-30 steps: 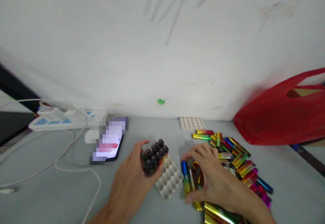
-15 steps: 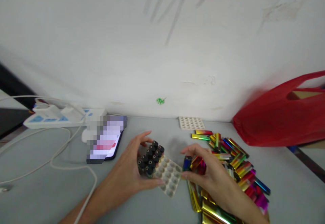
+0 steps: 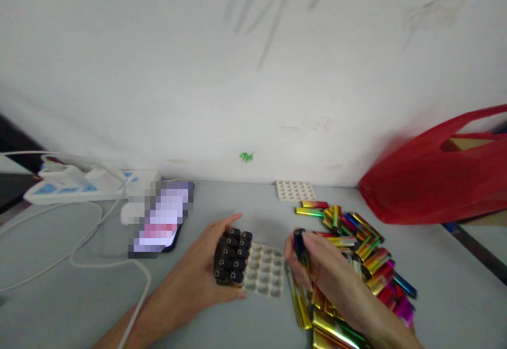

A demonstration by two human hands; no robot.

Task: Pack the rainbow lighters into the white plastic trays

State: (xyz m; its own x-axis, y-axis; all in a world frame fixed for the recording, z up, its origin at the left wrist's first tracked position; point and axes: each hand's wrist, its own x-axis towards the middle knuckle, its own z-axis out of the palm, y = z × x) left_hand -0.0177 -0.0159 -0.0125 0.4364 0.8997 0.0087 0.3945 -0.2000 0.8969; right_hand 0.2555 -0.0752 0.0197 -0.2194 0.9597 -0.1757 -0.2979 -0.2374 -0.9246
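Observation:
My left hand (image 3: 200,277) is wrapped round the left end of a white tray (image 3: 264,272) with rows of round wells. Black-topped tubes (image 3: 233,256) stand in two rows at that end, each with a small mark on top; the wells to the right show bare. Between thumb and fingers of my right hand (image 3: 327,264) is a dark blue shiny tube (image 3: 300,241) with a black top, tilted, just right of the tray. Below and beside that hand lies a pile of shiny metallic tubes (image 3: 372,256) in gold, red, green, blue and pink.
A second white tray (image 3: 296,190) lies by the wall. A red bag (image 3: 431,180) stands at the right. On the left are a lit phone (image 3: 162,222), a white power strip (image 3: 71,188) and a loose white cable (image 3: 114,265) crossing over my left forearm.
My right hand has turned and lifted the blue tube slightly, its fingers now curled round it. My left hand has turned the tray, so it sits squarer and flatter.

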